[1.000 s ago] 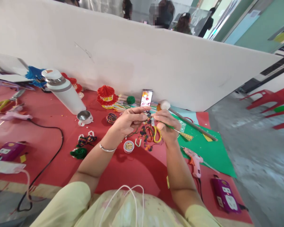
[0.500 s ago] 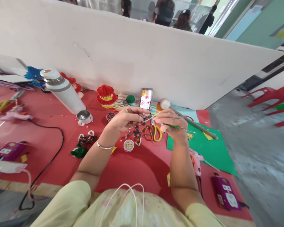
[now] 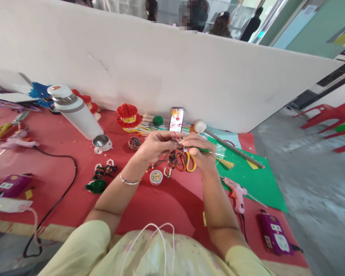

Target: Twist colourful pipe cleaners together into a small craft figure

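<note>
My left hand [image 3: 158, 146] is closed in a pinch on the multicoloured crochet piece [image 3: 172, 159], which hangs below the fingers. A slim crochet hook with a green handle [image 3: 203, 150] is gripped in my right hand [image 3: 201, 158]; its tip meets the work between my fingertips, where the stitches are hidden. Beneath the hands lie scissors with red and yellow handles [image 3: 191, 162], partly covered. A small round tub [image 3: 156, 177] and a pale bent piece of pipe cleaner or straw [image 3: 167, 173] sit just nearer me. Left of my left hand rests a multicoloured yarn ball [image 3: 134, 143].
A phone [image 3: 176, 122] leans against the white partition [image 3: 149, 65]. A white bottle [image 3: 76, 113] and metal-lined cup [image 3: 101, 143] stand left. To the right are a pink glue gun [image 3: 237, 193], green sheet [image 3: 255, 184], a rod [image 3: 235, 149] and a purple power strip [image 3: 274, 235].
My right hand has moved slightly left, closer to my left hand, and the hook has shifted with it. The glue gun and yellow mesh piece are less covered by the right arm.
</note>
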The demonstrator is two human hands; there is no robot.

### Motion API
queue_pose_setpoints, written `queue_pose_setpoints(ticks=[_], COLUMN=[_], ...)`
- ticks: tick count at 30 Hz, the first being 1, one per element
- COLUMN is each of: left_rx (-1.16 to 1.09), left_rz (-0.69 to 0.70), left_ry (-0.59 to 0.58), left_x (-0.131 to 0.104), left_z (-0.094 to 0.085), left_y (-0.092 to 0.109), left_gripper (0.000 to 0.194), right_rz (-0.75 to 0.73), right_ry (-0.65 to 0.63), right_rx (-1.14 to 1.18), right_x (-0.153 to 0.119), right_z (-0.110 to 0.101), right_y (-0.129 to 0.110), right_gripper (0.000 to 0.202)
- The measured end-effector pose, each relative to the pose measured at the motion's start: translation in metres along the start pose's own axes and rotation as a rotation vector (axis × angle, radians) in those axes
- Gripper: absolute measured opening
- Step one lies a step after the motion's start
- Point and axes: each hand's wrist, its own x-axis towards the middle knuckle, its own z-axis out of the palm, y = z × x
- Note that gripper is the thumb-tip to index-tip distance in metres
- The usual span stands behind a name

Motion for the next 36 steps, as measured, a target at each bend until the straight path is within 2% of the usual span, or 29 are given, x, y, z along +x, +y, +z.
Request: queue_pose_setpoints(ticks=[5,9,13,15,18,19,21,23,25,28,30,36], left_rx=[0.013,-0.023,-0.042,0.056,0.285,0.304,0.196,-0.006,-0.081,-0.011,0.094,0.365], left_rz=[0.133,0.093,0.078,0.189,0.412,0.437,0.347,0.121,-0.058,-0.010,0.039,0.124], left_ry=[0.127,0.161,0.144,0.213,0.382,0.407,0.348,0.174,0.036,0.020,0.017,0.002], left_x=[0.001,0.002,0.003,0.003,0.001,0.001,0.001,0.001,0.002,0.002,0.001,0.002], left_z=[0.007,0.007,0.008,0.011,0.017,0.019,0.018,0.013,0.004,-0.007,-0.011,-0.010], left_y=[-0.005,-0.007,-0.012,-0.017,-0.023,-0.024,-0.022,-0.016,-0.008,0.002,0.004,-0.001], left_gripper=[0.040,0.049,0.052,0.052,0.049,0.048,0.047,0.047,0.046,0.044,0.041,0.030], right_rz=[-0.090,-0.237,-0.263,-0.240,-0.187,-0.184,-0.210,-0.231,-0.158,0.073,0.164,0.202], right_ry=[0.114,0.132,0.157,0.134,0.095,0.112,0.181,0.228,0.219,0.174,0.119,-0.078], right_rx=[-0.333,-0.526,-0.550,-0.554,-0.558,-0.571,-0.595,-0.550,-0.380,-0.063,0.038,-0.013], right_x=[-0.008,-0.013,-0.013,-0.012,-0.013,-0.014,-0.017,-0.019,-0.018,-0.012,-0.008,-0.002], right_z=[0.010,0.014,0.018,0.018,0.020,0.020,0.022,0.022,0.019,0.005,-0.005,-0.023], right_y=[-0.001,-0.002,-0.001,-0.001,0.000,0.000,0.002,0.003,0.005,0.008,0.009,-0.001], right_gripper=[0.024,0.035,0.037,0.036,0.034,0.034,0.036,0.034,0.028,0.026,0.029,0.015])
